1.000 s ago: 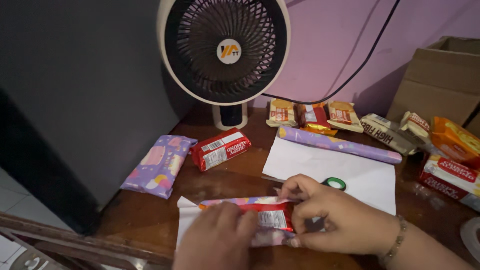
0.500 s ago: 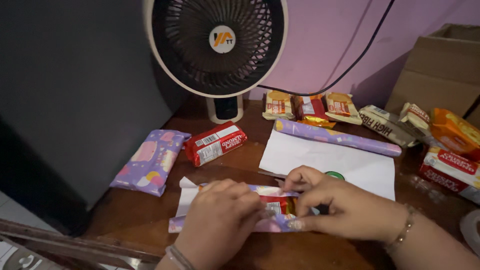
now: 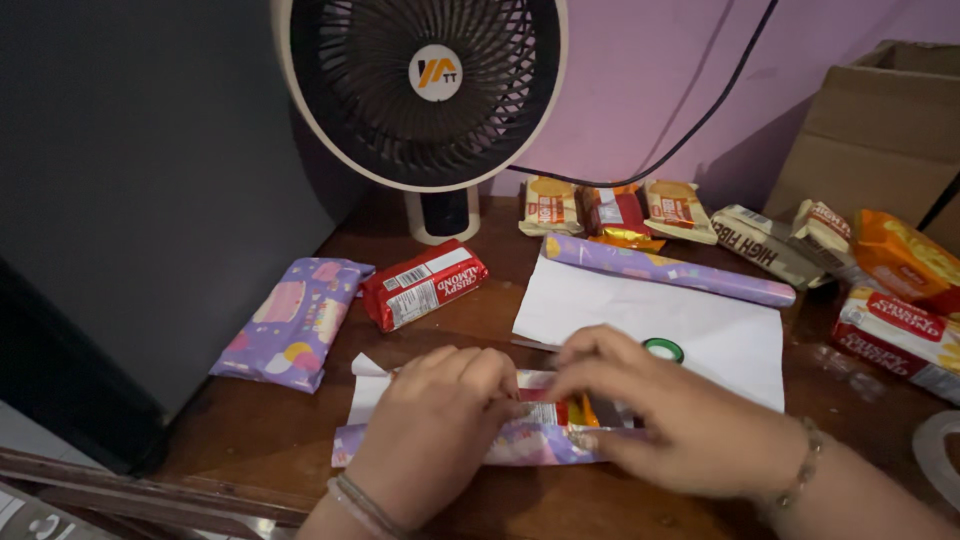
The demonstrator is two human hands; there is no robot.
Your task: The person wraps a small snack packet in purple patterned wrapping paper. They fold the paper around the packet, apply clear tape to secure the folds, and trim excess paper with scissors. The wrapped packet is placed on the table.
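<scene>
- Left hand [image 3: 440, 430] presses the purple wrapping paper [image 3: 520, 445] over a red snack packet [image 3: 555, 410] at the wooden surface's [image 3: 250, 440] near edge.
- Right hand [image 3: 670, 420] pinches the paper's fold.
- A wrapped parcel [image 3: 290, 320] lies left.

Dim and warm-toned, lit from above right; deep shadow down the left side, soft blur on both hands [image 3: 440, 430], slight glare on the white paper [image 3: 700, 330]

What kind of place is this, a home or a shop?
Probably a room at home, used for wrapping gifts: a wooden table by a purple wall, a desk fan, a cardboard box, and both hands folding patterned paper around a snack packet.
</scene>
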